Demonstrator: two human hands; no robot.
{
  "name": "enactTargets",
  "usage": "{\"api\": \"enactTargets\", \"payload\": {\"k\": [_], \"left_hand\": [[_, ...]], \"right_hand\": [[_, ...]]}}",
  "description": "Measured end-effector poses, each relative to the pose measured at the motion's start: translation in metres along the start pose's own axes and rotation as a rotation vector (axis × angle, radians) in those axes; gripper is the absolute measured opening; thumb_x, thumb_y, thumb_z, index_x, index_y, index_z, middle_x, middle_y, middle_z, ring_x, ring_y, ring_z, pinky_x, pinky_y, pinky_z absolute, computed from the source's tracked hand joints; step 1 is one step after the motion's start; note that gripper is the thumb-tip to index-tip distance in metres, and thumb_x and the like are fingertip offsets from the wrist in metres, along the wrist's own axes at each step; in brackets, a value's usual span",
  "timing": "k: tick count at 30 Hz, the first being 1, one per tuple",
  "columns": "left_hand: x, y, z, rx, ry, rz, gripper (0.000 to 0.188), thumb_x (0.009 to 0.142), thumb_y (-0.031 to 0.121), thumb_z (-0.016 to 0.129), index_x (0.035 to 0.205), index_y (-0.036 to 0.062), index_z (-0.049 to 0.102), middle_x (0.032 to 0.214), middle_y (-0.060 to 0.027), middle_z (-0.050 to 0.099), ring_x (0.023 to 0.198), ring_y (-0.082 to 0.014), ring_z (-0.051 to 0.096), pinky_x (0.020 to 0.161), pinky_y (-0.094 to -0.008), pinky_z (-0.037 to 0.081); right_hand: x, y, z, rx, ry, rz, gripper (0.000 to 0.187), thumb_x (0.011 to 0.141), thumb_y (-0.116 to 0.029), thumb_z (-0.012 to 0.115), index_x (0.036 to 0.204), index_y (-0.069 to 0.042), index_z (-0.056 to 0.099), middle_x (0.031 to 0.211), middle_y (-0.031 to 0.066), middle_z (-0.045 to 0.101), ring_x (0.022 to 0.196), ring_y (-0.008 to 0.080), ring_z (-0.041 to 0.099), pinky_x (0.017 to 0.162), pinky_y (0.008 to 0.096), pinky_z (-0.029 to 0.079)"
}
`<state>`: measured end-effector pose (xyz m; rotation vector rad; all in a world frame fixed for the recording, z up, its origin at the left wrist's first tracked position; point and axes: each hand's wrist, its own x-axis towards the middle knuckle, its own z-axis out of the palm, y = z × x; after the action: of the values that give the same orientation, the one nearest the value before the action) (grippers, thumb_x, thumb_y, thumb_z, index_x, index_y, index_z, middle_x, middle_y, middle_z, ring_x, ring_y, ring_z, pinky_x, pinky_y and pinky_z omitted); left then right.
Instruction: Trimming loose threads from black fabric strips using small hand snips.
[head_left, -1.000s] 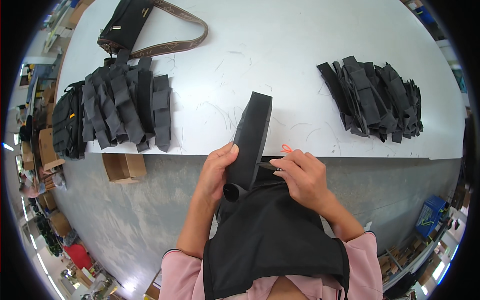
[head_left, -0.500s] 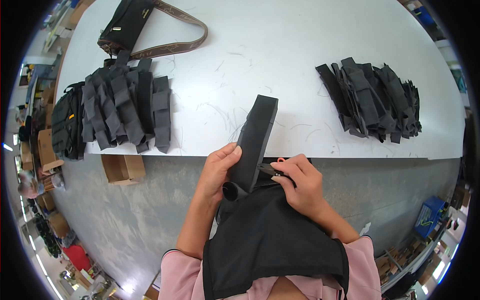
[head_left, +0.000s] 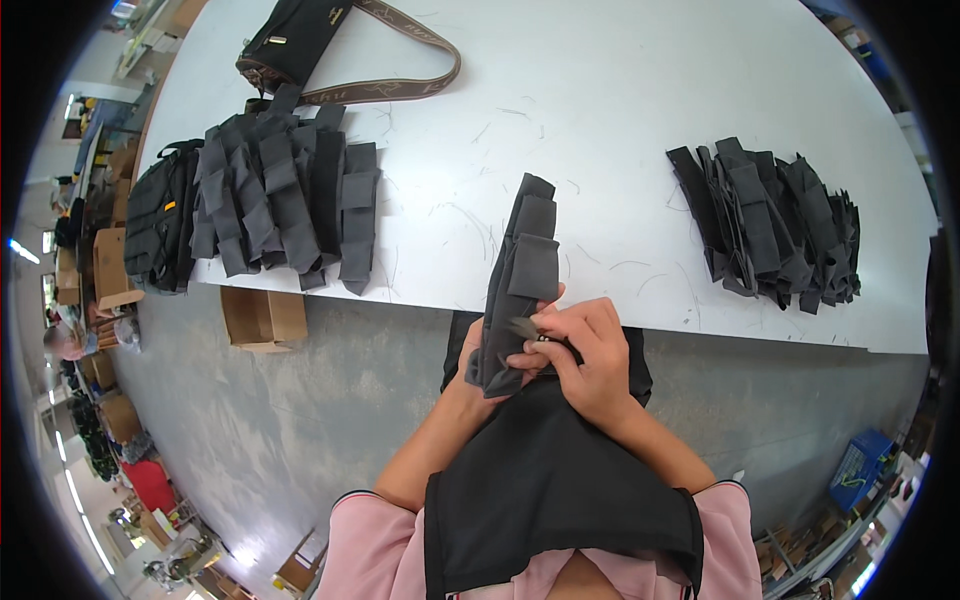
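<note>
A dark grey fabric strip with folded pocket-like sections (head_left: 532,268) points away from me at the table's front edge. My left hand (head_left: 468,362) is closed around its near end from below, partly hidden by the cloth. In my right hand (head_left: 598,358) is a pair of thread snips (head_left: 524,327), gripped between thumb and fingers. The blades lie over the strip's right side near my left fingertips. Whether they touch the cloth, I cannot tell.
Piles of similar dark strips lie on the white table (head_left: 590,120): a left pile (head_left: 285,195) beside a black backpack (head_left: 160,220), and a right pile (head_left: 770,220). A black bag with a patterned strap (head_left: 300,45) lies far left. A cardboard box (head_left: 262,320) stands below the table edge.
The strip has been turned from its smooth side to its pocketed side. My right hand has brought the snips over its face. The whole view has shifted a little.
</note>
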<state>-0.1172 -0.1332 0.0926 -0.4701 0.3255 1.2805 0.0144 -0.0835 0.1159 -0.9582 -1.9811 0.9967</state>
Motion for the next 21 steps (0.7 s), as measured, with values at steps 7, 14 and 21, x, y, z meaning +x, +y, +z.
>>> {"api": "enactTargets", "payload": {"k": [7,14,21], "left_hand": [[0.001,-0.003,0.010,0.166,0.101,0.034,0.046,0.094,0.019,0.035,0.134,-0.0038,0.038,0.096,-0.0087,0.054,0.068,-0.0135,0.054,0.050,-0.0232,0.045],[0.002,-0.005,0.004,0.435,0.137,0.131,0.043,0.096,0.020,0.033,0.131,-0.0032,0.044,0.129,-0.0140,0.051,0.087,-0.0161,0.060,0.062,-0.0260,0.051],[0.004,-0.007,0.015,0.330,0.338,0.130,0.045,0.096,0.019,0.034,0.133,-0.0049,0.040,0.124,-0.0137,0.053,0.087,-0.0140,0.057,0.056,-0.0236,0.048]], "right_hand": [[0.002,-0.004,0.001,-0.077,-0.002,-0.132,0.030,0.062,0.001,0.072,0.090,-0.006,0.066,0.080,0.0032,0.058,0.075,0.0229,0.053,0.065,0.0320,0.046],[0.001,-0.003,0.008,-0.112,0.038,-0.187,0.032,0.059,0.001,0.072,0.090,-0.006,0.067,0.078,0.0024,0.058,0.075,0.0217,0.053,0.065,0.0317,0.046],[-0.002,-0.003,0.004,-0.130,0.053,-0.180,0.031,0.058,-0.001,0.073,0.088,-0.006,0.066,0.078,0.0019,0.057,0.070,0.0224,0.053,0.067,0.0322,0.047]]}}
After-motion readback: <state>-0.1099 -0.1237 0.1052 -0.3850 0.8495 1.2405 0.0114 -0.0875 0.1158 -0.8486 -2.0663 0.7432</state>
